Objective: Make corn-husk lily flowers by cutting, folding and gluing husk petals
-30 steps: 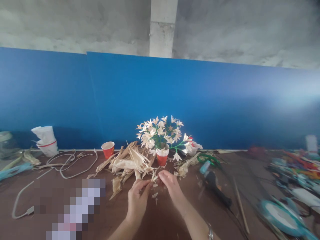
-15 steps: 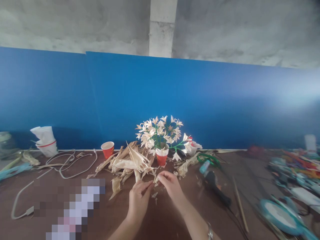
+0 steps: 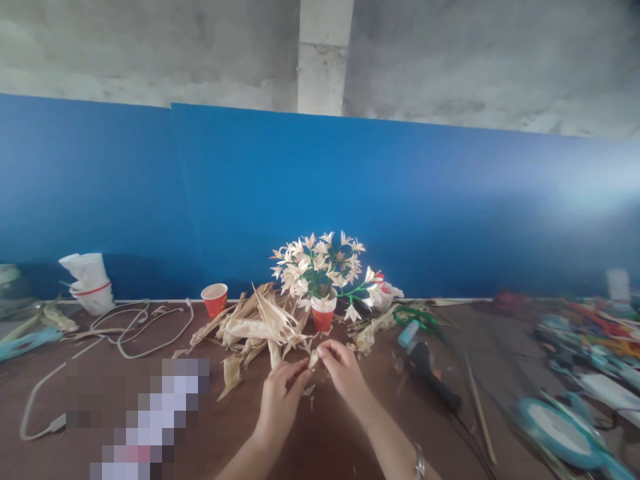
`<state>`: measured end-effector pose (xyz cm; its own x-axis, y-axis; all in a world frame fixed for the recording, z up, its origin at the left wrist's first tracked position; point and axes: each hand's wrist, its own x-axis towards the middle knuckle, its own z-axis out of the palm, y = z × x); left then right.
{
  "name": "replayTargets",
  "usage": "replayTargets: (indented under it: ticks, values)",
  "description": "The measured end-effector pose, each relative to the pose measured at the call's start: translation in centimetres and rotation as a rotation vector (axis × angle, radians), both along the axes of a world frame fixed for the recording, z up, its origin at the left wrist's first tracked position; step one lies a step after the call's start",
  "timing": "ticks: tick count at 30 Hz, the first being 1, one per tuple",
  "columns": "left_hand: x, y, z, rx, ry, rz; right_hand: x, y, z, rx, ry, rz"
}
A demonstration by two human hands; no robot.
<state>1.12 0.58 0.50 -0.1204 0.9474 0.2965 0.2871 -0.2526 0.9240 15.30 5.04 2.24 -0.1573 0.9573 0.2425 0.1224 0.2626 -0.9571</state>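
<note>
Both my hands meet over the brown table [image 3: 320,440], pinching one small pale piece of corn husk [image 3: 313,361] between their fingertips. My left hand [image 3: 280,400] grips it from the left, fingers curled. My right hand [image 3: 343,370] grips it from the right. Just behind them lies a pile of dried corn husks [image 3: 260,327]. A red paper cup [image 3: 323,318] holding a bunch of cream husk flowers [image 3: 323,263] on green stems stands right behind my hands. Small husk scraps [image 3: 310,393] lie under them.
A second red cup [image 3: 215,299] and stacked white cups [image 3: 90,280] stand back left, with a loose white cable [image 3: 135,327]. A black glue gun [image 3: 433,380], green wire [image 3: 417,319], a thin stick [image 3: 480,413] and blurred colourful clutter [image 3: 585,360] lie right. A blue wall [image 3: 320,200] backs the table.
My fingertips have drawn closer together around the husk piece, and my left hand has shifted slightly right. Nothing else has moved.
</note>
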Motion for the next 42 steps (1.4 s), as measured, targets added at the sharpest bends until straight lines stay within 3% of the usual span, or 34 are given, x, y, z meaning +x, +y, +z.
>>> replayTargets:
  ticks: [5,15,22,26,33,42]
  values:
    - [0.0,0.0,0.1,-0.021,-0.059,-0.005,0.4,0.4,-0.1,0.034,-0.023,-0.048]
    - [-0.1,0.3,0.4,0.072,-0.034,0.065,1.0,0.2,0.3,-0.017,-0.006,0.118]
    - [0.0,0.3,-0.1,-0.024,-0.090,-0.200,1.2,0.1,0.5,-0.072,0.007,0.210]
    - [0.1,0.4,-0.6,-0.089,-0.075,-0.246,1.0,-0.2,1.1,-0.080,-0.010,0.220]
    - [0.2,0.5,-0.6,-0.198,-0.123,-0.184,0.9,-0.7,1.9,-0.152,0.015,0.239]
    - [0.0,0.7,-0.6,-0.180,-0.269,-0.147,0.8,-0.4,1.4,-0.147,0.013,0.213]
